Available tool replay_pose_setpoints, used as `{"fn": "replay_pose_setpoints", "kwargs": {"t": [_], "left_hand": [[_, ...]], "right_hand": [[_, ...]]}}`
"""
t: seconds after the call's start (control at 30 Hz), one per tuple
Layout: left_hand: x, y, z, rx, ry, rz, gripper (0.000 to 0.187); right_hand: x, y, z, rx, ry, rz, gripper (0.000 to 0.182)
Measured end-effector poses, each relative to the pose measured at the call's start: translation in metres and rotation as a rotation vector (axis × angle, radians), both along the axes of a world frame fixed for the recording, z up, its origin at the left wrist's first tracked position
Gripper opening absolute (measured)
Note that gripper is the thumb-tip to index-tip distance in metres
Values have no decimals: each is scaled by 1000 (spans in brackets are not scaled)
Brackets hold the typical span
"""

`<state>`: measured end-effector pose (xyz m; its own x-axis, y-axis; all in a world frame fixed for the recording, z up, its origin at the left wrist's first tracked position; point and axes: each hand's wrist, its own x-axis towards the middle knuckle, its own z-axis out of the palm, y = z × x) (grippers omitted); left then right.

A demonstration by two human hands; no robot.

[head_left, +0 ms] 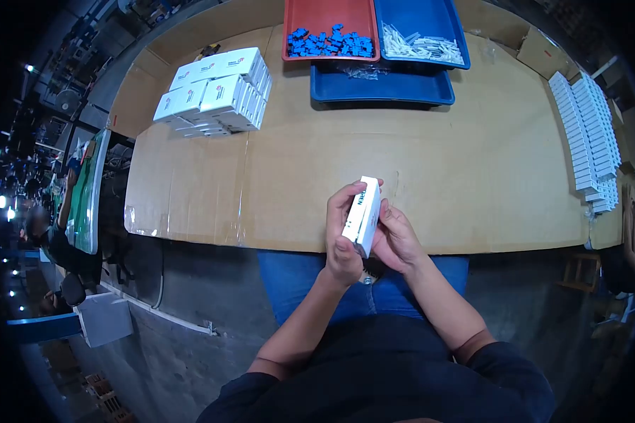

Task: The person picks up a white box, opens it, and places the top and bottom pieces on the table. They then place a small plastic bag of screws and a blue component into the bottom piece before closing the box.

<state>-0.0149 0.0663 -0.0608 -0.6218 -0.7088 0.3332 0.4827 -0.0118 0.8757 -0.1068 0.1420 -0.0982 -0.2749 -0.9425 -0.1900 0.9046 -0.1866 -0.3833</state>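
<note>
A small white cardboard box [364, 213] with dark lettering stands tilted between my two hands, just above the near edge of the table. My left hand [341, 229] grips it along the left side, thumb near the bottom and fingers toward the top. On the other side, my right hand [398, 236] touches the box with thumb and fingertips, its palm turned partly up. Part of the box's lower end is hidden by the fingers.
A stack of white boxes [219, 92] sits at the back left of the cardboard-covered table [317, 169]. At the back are a red tray [365, 21] of blue parts, a blue tray [423, 17] of white pieces and another blue tray [381, 88]. White boxes [585, 134] line the right edge.
</note>
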Motion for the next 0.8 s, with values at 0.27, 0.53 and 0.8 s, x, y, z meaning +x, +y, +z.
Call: {"fn": "replay_pose_setpoints", "kwargs": {"t": [0.27, 0.53, 0.8], "left_hand": [[3, -11, 0, -99, -105, 77, 98], [3, -10, -13, -336, -234, 227, 84], [4, -9, -20, -419, -252, 328, 78]], "right_hand": [[-7, -2, 26, 272, 291, -45, 42], [23, 3, 56, 240, 604, -128, 59], [25, 5, 55, 199, 664, -118, 58]]}}
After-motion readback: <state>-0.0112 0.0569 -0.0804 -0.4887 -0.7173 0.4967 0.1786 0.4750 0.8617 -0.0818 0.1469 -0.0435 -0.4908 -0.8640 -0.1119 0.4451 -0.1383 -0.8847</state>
